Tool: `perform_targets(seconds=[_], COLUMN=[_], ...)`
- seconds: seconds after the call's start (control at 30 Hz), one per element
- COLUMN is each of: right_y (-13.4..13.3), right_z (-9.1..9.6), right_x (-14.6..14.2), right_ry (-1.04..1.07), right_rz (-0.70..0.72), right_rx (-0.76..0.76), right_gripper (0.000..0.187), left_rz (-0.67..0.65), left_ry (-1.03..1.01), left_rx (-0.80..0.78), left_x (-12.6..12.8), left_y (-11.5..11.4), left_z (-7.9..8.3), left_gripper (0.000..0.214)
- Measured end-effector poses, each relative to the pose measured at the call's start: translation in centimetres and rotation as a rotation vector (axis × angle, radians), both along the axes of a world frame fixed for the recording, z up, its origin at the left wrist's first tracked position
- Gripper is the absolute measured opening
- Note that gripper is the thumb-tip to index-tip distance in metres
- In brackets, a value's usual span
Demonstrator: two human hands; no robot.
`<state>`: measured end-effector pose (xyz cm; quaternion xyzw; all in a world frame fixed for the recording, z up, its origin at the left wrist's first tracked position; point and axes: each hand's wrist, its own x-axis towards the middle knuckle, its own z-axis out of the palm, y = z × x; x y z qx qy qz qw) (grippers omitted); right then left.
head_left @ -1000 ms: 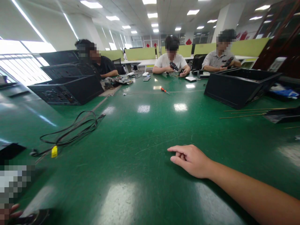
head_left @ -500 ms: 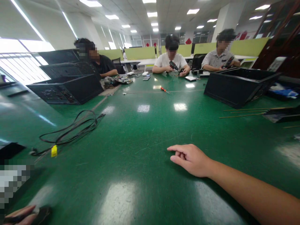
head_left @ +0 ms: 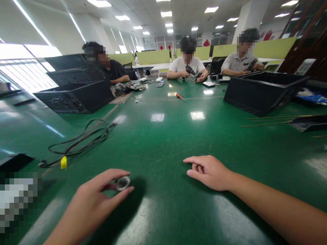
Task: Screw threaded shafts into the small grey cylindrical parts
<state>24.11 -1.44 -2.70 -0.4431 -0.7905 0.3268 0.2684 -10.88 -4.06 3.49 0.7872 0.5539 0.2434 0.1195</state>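
My left hand point(head_left: 99, 195) is raised over the green table point(head_left: 158, 146) at the lower left. Between thumb and fingers it pinches a small round object point(head_left: 123, 183) with a pale rim and darker middle; its exact kind does not show. My right hand point(head_left: 208, 173) rests low over the table to the right, index finger stretched out leftward, thumb apart and the other fingers curled. Nothing shows in it. A gap of bare table separates the two hands.
A black cable point(head_left: 84, 139) with a yellow tag point(head_left: 63, 162) lies left. Black computer cases stand at left point(head_left: 76, 98) and right point(head_left: 258, 97). A screwdriver point(head_left: 179, 96) lies further off. Thin brass-coloured rods point(head_left: 268, 121) lie right. Three people sit beyond; one holds a power drill point(head_left: 190, 70).
My left hand has come up from the bottom left corner toward the middle, bringing the small round object into clear view. My right hand keeps nearly the same place and pose.
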Motion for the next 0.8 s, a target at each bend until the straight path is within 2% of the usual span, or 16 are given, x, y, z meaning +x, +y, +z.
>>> perform_targets(seconds=[0.13, 0.23, 0.37, 0.5, 0.8], right_y=[-0.3, -0.6, -0.7, -0.8, -1.3], right_z=[0.0, 0.1, 0.3, 0.5, 0.7], right_x=[0.1, 0.1, -0.1, -0.3, -0.3], right_ry=[0.057, 0.076, 0.072, 0.066, 0.072], right_rz=[0.029, 0.054, 0.086, 0.057, 0.067], right_rx=[0.040, 0.135, 0.175, 0.163, 0.161], right_gripper=[0.048, 0.050, 0.044, 0.040, 0.034], left_rz=[-0.310, -0.422, -0.483, -0.456, -0.455], left_ry=[0.016, 0.026, -0.021, -0.113, -0.144], left_rx=[-0.110, -0.104, -0.071, -0.063, -0.065], left_x=[7.7, 11.2, 11.6, 10.8, 11.1], left_y=[2.6, 3.1, 3.0, 2.8, 2.4], left_z=[0.4, -0.2, -2.4, -3.9, -3.8], left_gripper=[0.022, 0.031, 0.040, 0.041, 0.029])
